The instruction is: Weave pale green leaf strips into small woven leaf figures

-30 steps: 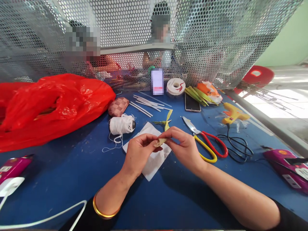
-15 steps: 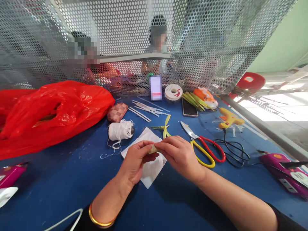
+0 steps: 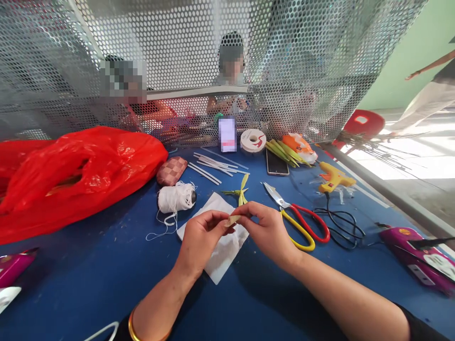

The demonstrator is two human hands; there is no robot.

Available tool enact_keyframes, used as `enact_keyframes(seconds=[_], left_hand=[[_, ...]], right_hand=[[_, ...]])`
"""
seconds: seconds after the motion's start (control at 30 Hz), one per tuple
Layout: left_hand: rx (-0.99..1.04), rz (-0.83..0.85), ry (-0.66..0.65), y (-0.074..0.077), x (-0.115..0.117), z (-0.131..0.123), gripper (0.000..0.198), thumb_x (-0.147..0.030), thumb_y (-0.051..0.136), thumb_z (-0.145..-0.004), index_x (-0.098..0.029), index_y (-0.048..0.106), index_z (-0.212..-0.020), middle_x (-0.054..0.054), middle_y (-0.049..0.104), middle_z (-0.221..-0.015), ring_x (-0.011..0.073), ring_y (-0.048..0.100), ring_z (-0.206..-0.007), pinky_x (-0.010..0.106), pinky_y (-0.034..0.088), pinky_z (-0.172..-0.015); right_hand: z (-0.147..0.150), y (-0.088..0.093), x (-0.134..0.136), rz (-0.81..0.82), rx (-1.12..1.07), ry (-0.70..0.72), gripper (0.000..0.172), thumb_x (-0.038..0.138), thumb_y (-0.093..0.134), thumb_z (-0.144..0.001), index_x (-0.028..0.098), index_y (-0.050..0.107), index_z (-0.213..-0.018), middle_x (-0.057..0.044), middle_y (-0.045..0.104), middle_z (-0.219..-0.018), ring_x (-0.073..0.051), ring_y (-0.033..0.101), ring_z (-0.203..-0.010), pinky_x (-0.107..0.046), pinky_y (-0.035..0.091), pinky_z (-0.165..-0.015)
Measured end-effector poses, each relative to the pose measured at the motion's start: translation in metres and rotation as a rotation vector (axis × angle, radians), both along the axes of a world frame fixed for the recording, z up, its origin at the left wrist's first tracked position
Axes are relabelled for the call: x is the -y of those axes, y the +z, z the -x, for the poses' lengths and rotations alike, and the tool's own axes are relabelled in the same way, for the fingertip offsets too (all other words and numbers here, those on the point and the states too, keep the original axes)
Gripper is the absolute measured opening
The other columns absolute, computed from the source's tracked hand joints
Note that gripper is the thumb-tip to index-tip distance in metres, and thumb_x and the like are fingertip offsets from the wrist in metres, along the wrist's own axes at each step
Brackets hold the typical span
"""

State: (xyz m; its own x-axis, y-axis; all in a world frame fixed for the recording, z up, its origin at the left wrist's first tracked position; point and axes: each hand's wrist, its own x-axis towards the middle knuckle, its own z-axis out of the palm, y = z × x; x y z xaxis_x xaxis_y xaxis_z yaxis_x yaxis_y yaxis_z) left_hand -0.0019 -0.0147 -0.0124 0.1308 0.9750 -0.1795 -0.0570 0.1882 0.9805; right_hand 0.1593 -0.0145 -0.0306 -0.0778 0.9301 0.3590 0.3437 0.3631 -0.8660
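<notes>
Between my two hands is a small pale yellowish leaf-like piece [image 3: 233, 219], partly covered by the fingertips. My left hand [image 3: 203, 239] pinches its left end, and my right hand [image 3: 267, 230] pinches the right end. Below them a white sheet of paper or tissue [image 3: 222, 265] lies on the blue table. Just beyond the fingers lies a green-yellow woven leaf figure [image 3: 241, 191] with pointed blades. Scissors [image 3: 284, 203] with one red and one yellow handle rest right of my right hand. To the left is a spool of white thread [image 3: 175, 198], its loose end trailing.
Left stands a red plastic bag [image 3: 117, 166] near a checkered pouch [image 3: 172, 171]. White sticks [image 3: 216, 165], a lit phone [image 3: 227, 133], a ribbon roll [image 3: 253, 140], green leaf strips [image 3: 282, 151] and a dark phone [image 3: 277, 163] lie along the back. A yellow glue gun [image 3: 334, 177] and purple box [image 3: 419, 258] are right.
My fingers have shifted on the pale piece, and more of it shows between them. The view has tilted slightly, and a walking person's arm and clothing now appear at the far right.
</notes>
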Motion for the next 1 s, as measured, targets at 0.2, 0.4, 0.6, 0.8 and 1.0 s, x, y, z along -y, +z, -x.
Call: enact_keyframes(seconds=[0.2, 0.4, 0.6, 0.8, 1.0], left_hand=[[-0.248, -0.154, 0.015, -0.0023, 0.0011, 0.0022, 0.020, -0.037, 0.074, -0.075, -0.018, 0.075, -0.082, 0.005, 0.075, -0.076, 0.0208, 0.072, -0.074, 0.029, 0.055, -0.074], [-0.134, -0.058, 0.030, -0.0009, 0.0002, 0.0009, 0.026, -0.041, 0.078, -0.071, -0.017, 0.075, -0.078, 0.003, 0.073, -0.072, 0.0178, 0.069, -0.068, 0.027, 0.055, -0.070], [0.054, 0.109, 0.032, -0.0037, -0.0034, 0.0010, 0.028, -0.040, 0.085, -0.063, -0.016, 0.075, -0.073, 0.002, 0.070, -0.068, 0.0141, 0.064, -0.065, 0.025, 0.053, -0.068], [0.028, 0.083, 0.039, -0.0067, -0.0033, 0.0027, 0.026, -0.039, 0.083, -0.063, -0.016, 0.077, -0.073, 0.004, 0.071, -0.072, 0.0141, 0.061, -0.067, 0.025, 0.051, -0.070], [0.076, 0.186, 0.055, -0.0004, -0.0030, -0.0002, 0.028, -0.038, 0.084, -0.056, -0.016, 0.076, -0.070, 0.004, 0.069, -0.071, 0.0155, 0.060, -0.068, 0.027, 0.051, -0.071]], right_hand=[[0.0016, -0.0029, -0.0020, 0.023, -0.096, 0.029, 0.012, 0.012, 0.063, -0.086, 0.020, 0.071, -0.082, 0.000, 0.069, -0.075, -0.013, 0.063, -0.070, -0.023, 0.049, -0.068], [0.0018, -0.0066, -0.0020, -0.142, -0.072, 0.098, 0.017, 0.011, 0.057, -0.090, 0.019, 0.073, -0.088, -0.004, 0.066, -0.081, -0.015, 0.063, -0.074, -0.025, 0.049, -0.070], [0.0049, -0.0096, -0.0027, -0.223, -0.062, 0.098, 0.018, 0.011, 0.056, -0.091, 0.019, 0.072, -0.091, -0.004, 0.065, -0.080, -0.015, 0.062, -0.074, -0.025, 0.049, -0.069], [0.0053, -0.0063, -0.0015, -0.269, 0.017, 0.091, 0.018, 0.015, 0.056, -0.094, 0.018, 0.073, -0.095, -0.006, 0.067, -0.083, -0.015, 0.064, -0.076, -0.026, 0.050, -0.070], [0.0073, -0.0071, -0.0021, -0.277, -0.014, 0.066, 0.020, 0.014, 0.053, -0.094, 0.018, 0.073, -0.091, -0.005, 0.066, -0.078, -0.015, 0.063, -0.071, -0.024, 0.050, -0.064]])
